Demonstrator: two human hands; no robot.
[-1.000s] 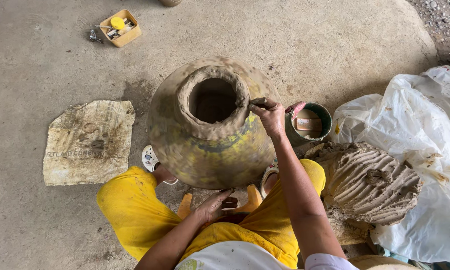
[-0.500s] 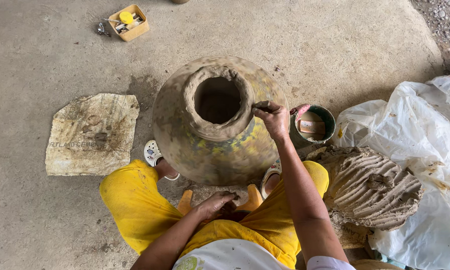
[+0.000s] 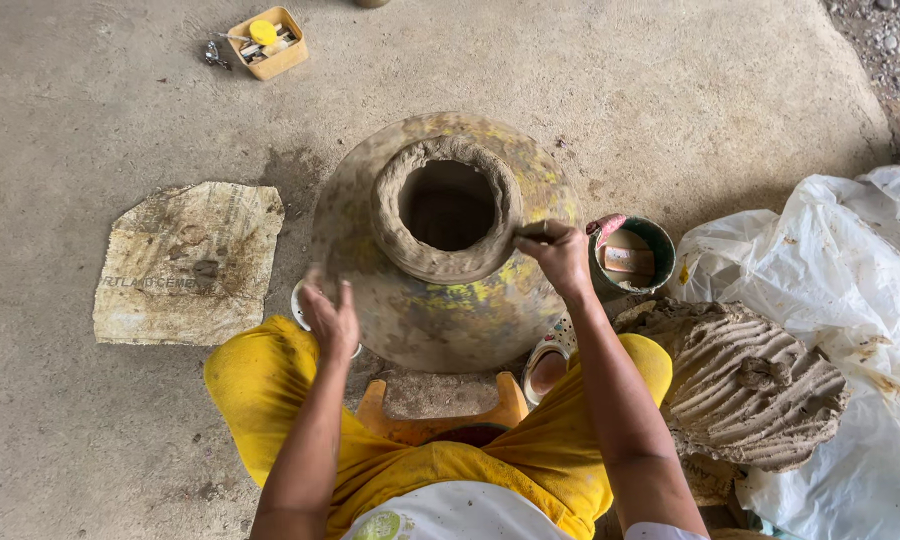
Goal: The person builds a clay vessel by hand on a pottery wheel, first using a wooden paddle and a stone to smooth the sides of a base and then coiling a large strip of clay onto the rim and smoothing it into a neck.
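Observation:
A large round clay pot with yellow smears stands in front of me, its rough wet neck open at the top. My right hand holds a small tool against the right side of the neck. My left hand rests with fingers spread on the pot's left shoulder. I sit in yellow trousers with the pot between my knees, above an orange stool.
A green bowl with a sponge sits right of the pot. A ridged clay lump lies on white plastic sheeting at right. A dirty paper sheet lies left. A small yellow box of tools stands far left.
My left hand has come up from my lap and now lies on the pot's left side. My right hand stays at the neck. The view has shifted slightly.

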